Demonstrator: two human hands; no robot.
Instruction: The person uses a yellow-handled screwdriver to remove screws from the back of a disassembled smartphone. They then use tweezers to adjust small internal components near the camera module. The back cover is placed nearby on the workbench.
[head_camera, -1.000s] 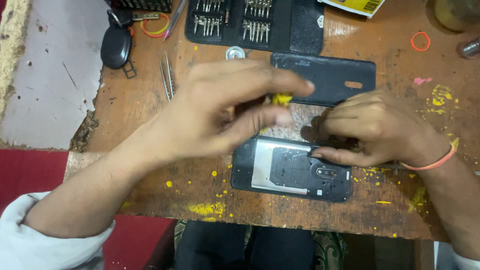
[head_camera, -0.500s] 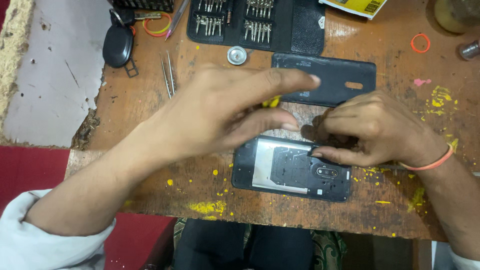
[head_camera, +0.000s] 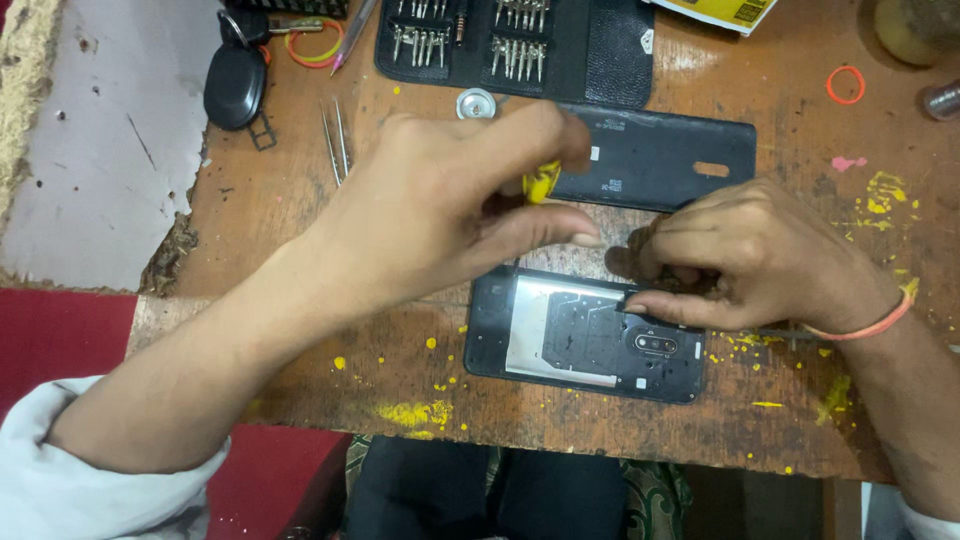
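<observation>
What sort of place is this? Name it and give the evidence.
Probably a small phone repair bench. An opened phone lies on a worn, paint-spattered wooden table, its removed back cover beside it, with a case of screwdriver bits and tweezers.

opened black phone (head_camera: 585, 335) lies flat; yellow-handled screwdriver (head_camera: 541, 182) above
</observation>
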